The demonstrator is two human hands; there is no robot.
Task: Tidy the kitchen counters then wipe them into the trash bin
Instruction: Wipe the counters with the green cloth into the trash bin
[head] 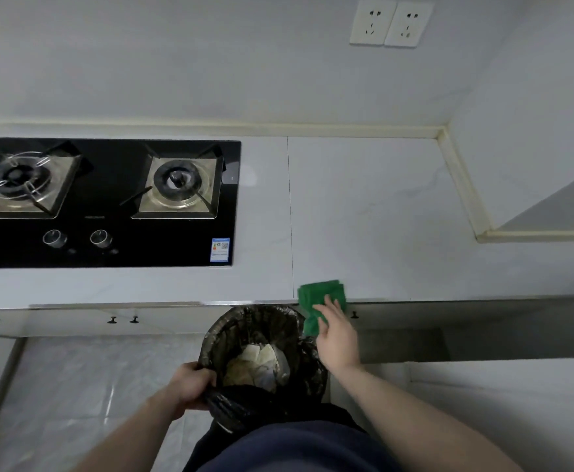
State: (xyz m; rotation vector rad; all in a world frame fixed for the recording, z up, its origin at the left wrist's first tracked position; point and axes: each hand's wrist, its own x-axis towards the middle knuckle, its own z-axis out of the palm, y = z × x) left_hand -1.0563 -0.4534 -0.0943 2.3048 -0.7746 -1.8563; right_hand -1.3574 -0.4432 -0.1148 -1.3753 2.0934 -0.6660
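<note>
The pale stone bench [364, 212] ran across the middle of the frame, meeting a corner of wall at the upper right. Set into it at the left was a black glass gas hob [108, 202] with two burners, two knobs near its front edge and an energy label [220, 249] at its lower right corner. Below the bench's front edge, at lower centre, was a trash bin [261, 362] lined with a black bag, with crumpled paper and other scraps visible inside. The left hand [190, 386] gripped the bin's near rim and bag, fingers curled round it. The right hand [335, 332] pressed a folded green cloth [319, 298] at the bench's front edge, just right of the bin; its fingers lay fairly straight on the cloth, which hung partly over the edge. Two white wall sockets [391, 23] sat at the upper right. Small dark cabinet handles [122, 320] showed under the bench at the left.
</note>
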